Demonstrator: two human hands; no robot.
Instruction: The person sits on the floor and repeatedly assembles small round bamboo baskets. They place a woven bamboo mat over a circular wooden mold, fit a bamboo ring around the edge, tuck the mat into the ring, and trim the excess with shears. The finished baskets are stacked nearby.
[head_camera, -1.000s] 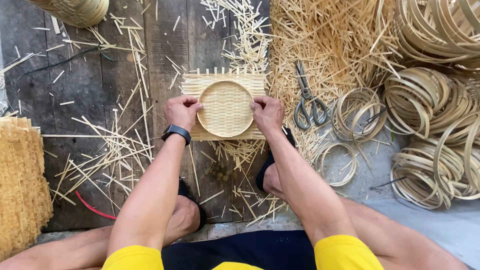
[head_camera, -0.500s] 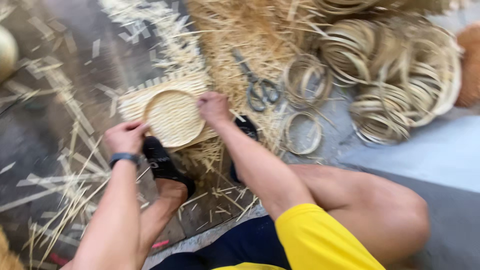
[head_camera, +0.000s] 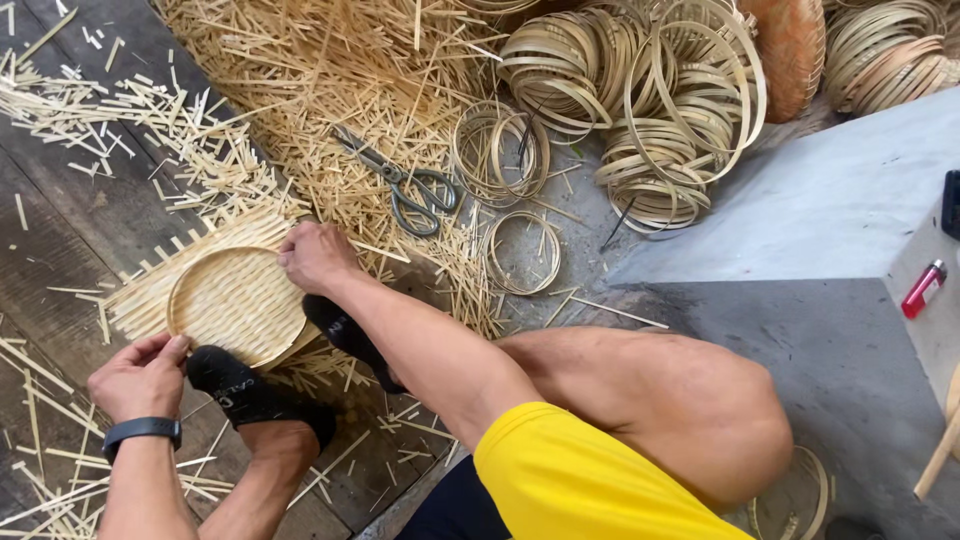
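A round woven bamboo tray with a ring rim lies on a square woven mat whose strip ends stick out around it. My right hand presses on the tray's far right rim. My left hand, a black band on its wrist, pinches the tray's near left rim. My two black-socked feet hold down the near edge of the mat.
Grey scissors lie on a heap of cut bamboo strips. Stacks of bamboo rings fill the upper right, loose rings lie nearer. A grey concrete step carries a red lighter. Dark floor planks are on the left.
The view has swung to the right, so the tray now sits at the lower left. Both hands stay on the tray's rim; the left hand has slid to the near edge.
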